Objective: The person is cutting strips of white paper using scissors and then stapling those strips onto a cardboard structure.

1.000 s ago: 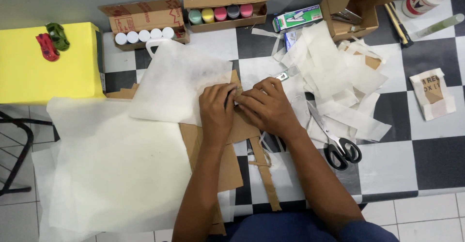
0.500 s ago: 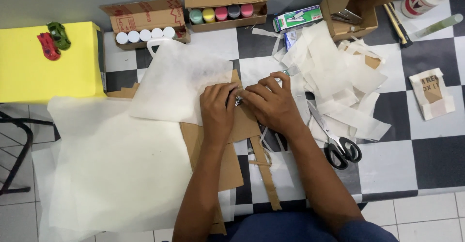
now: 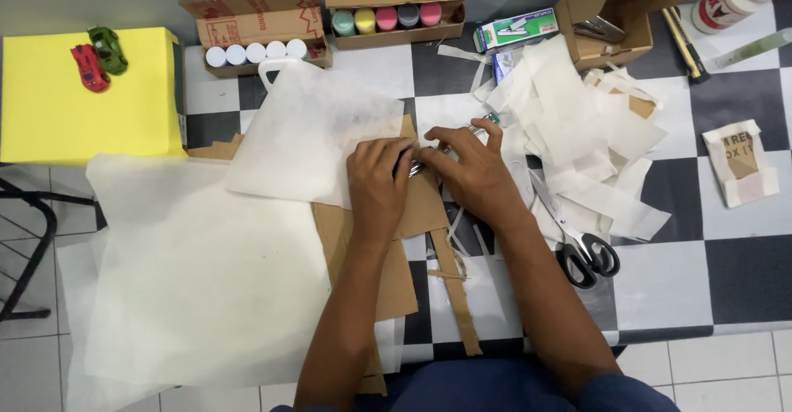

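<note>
- Two hands meet mid-counter: left hand [image 3: 378,183] and right hand [image 3: 469,173], both curled, pinching a small metallic tool [image 3: 410,164] between them; what kind, cannot tell.
- Tool sits over the brown cardboard piece [image 3: 421,206], at the edge of a white paper sheet [image 3: 309,136].
- Black-handled scissors [image 3: 577,243] lie just right of the right forearm, beside the white paper scraps [image 3: 577,131].
- Checkered counter [image 3: 701,280] carries it all.

Two hands, left [image 3: 378,183] and right [image 3: 470,173]. Five white-capped bottles [image 3: 256,52] in one far box, five coloured-capped bottles [image 3: 386,18] in another. Two toy cars [image 3: 97,57] far left. One pair of scissors [image 3: 577,243] at right.
</note>
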